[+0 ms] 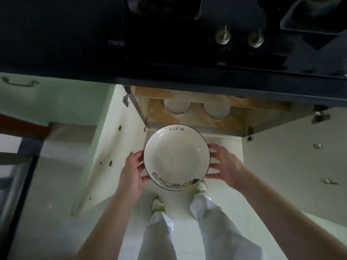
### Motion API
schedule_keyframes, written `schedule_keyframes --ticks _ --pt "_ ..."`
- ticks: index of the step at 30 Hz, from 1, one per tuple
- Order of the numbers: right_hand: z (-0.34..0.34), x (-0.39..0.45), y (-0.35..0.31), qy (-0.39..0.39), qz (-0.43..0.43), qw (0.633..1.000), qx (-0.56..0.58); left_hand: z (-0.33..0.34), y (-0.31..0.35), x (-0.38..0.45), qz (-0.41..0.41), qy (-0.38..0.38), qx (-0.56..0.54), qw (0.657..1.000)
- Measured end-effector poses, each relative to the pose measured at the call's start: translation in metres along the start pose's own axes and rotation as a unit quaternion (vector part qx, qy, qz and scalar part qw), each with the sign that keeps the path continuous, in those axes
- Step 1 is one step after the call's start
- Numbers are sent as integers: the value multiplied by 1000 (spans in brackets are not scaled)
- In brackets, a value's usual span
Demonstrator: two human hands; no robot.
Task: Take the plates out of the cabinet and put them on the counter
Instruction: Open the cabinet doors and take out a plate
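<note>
Legs: pale trousers and light shoes are standing on a smooth pale floor.
Left hand: fingers are gripping the plate's left rim.
Right hand: fingers are clasping the right rim.
Plate: round, glossy white ceramic (dark-edged, cartoon border) is hovering level before the open cabinet.
Cabinet: a wooden shelf with round cut-outs is showing.
Counter: glossy black surface is lying beyond.

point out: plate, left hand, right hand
plate (176,156): head view, centre of its white well.
left hand (131,171): head view, back of the hand.
right hand (227,166): head view, back of the hand.
</note>
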State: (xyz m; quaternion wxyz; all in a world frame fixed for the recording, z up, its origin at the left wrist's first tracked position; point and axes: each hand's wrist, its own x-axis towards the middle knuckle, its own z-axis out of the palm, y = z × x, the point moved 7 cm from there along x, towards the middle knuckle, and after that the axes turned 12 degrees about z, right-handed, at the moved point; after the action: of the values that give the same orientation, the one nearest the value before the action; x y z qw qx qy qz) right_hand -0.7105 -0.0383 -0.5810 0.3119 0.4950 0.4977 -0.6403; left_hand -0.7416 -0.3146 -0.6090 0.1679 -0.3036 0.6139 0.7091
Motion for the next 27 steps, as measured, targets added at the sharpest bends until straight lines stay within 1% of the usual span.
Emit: schedule_keyframes --ticks 3,7,12,16,20,24,27 --pt "13 -42 18 -17 -5 1000 -9 -21 16 -36 13 -6 -3 1000" --pt "27 -95 37 -18 -25 999 -17 -48 36 -77 -1 -17 -14 1000" --pt "38 -151 53 -18 -61 998 -17 -71 73 -120 19 -74 -39 996" --pt "44 -190 47 -12 -95 995 -11 -80 110 -150 51 -125 -62 989" --pt "46 -221 36 -11 -140 990 -30 -84 141 -176 80 -163 -82 980" --pt "44 -249 34 -24 -182 982 -45 -85 160 -206 113 -184 -78 973" --pt "37 -271 40 -39 -214 975 -44 -83 161 -233 132 -187 -78 970"
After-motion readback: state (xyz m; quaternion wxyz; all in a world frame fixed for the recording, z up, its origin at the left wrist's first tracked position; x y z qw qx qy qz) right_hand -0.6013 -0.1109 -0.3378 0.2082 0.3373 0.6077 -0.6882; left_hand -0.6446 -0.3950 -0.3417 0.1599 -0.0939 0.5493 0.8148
